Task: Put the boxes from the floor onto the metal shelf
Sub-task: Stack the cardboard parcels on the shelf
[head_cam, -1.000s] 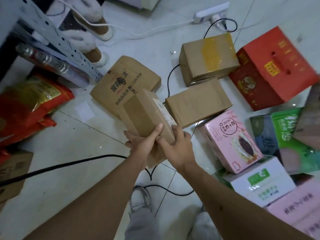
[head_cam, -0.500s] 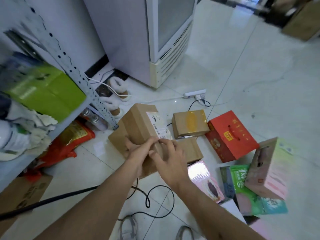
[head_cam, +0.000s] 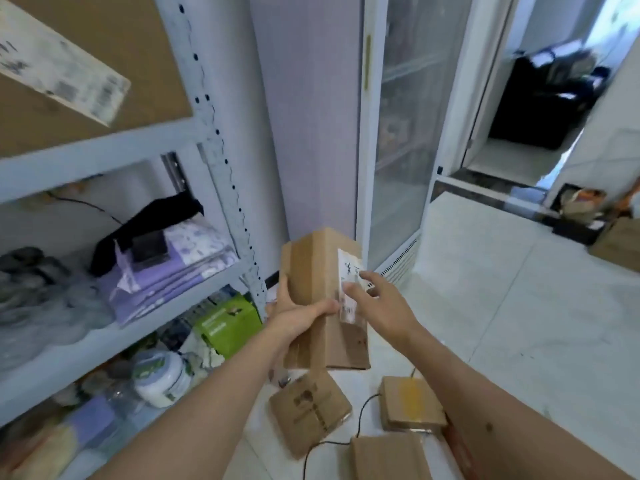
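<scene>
The metal shelf (head_cam: 214, 140) fills the left of the view, its boards already crowded: a big cardboard carton (head_cam: 86, 53) on the top board in sight, folded purple cloth (head_cam: 166, 271) with something black on it at the front edge of the board below, and a green box (head_cam: 227, 322) and a white tub (head_cam: 161, 375) on the board under that. To its right stands a tall glass-door cooler (head_cam: 391, 133), and the pale tiled floor (head_cam: 519, 323) runs off toward a doorway. The cardboard box (head_cam: 318, 299) to be shelved is off the floor, held upright in the air just right of the shelf's front post. The left hand (head_cam: 298, 313) has its grip around the box's left side, thumb laid across the front face. The right hand (head_cam: 377, 299) is open, its fingers spread at the white label, and whether they touch it I cannot tell. Three smaller brown boxes (head_cam: 310, 410) lie on the floor below, with a black cable (head_cam: 332, 441) running among them. The likely trouble: one hand carries a tall box, so it could twist or slip; it could clip the post, or shove the cloth back, since little free board shows.
</scene>
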